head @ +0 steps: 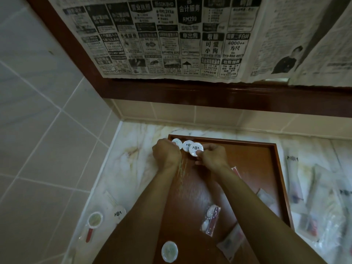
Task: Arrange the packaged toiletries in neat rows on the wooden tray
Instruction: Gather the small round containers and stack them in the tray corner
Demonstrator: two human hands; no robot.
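your right hand (213, 157) pinched the edge of a round white packet (196, 149) between thumb and fingers, while your left hand (166, 154) was curled closed over another round packet (177, 143) at the tray's far left corner. nearest you on the wooden tray (274, 168) lay a loose round packet (169, 251), then a clear sachet (210, 219) with red print beside your right forearm. farther up, three round packets sat side by side, touching, along the far rim. more clear-wrapped packets (323, 197) lay on the marble counter (133, 162) right of the tray, and newspaper (171, 35) covered the wall beyond.
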